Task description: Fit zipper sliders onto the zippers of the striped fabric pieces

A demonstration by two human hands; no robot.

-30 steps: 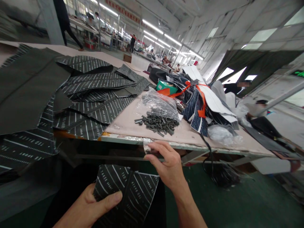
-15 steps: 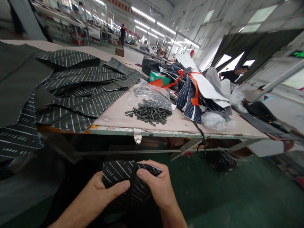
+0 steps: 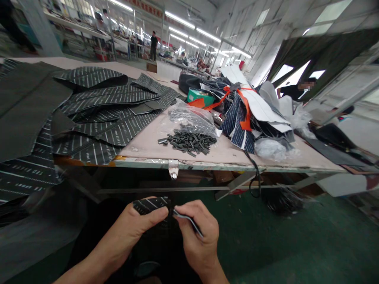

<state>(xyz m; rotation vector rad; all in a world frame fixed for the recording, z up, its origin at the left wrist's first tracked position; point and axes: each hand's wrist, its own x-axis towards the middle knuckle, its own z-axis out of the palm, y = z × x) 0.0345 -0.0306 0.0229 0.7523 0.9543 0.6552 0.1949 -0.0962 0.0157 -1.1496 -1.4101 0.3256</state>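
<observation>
Below the table's front edge, a dark fabric piece with white stripes and lettering point(image 3: 151, 204) is stretched between both hands. My left hand point(image 3: 146, 219) pinches its left part, thumb on top. On the other side, my right hand point(image 3: 198, 227) is closed round the right part, which now shows its thin pale edge. My fingers cover much of the piece, and its lower part is lost in shadow. On the table ahead lies a heap of small dark strips point(image 3: 192, 141), spilling from a clear plastic bag point(image 3: 194, 116).
Large striped fabric panels point(image 3: 109, 96) cover the left of the table point(image 3: 142, 144). To the right are bundled blue and white pieces point(image 3: 239, 110) with an orange tie, and a green box point(image 3: 199, 96). A metal bracket point(image 3: 173, 170) juts from the front edge. A person point(image 3: 293, 90) is at the far right.
My right hand has turned its part of the fabric piece edge-on, so less of its striped face shows. My left thumb has moved up, closer to the piece's upper edge.
</observation>
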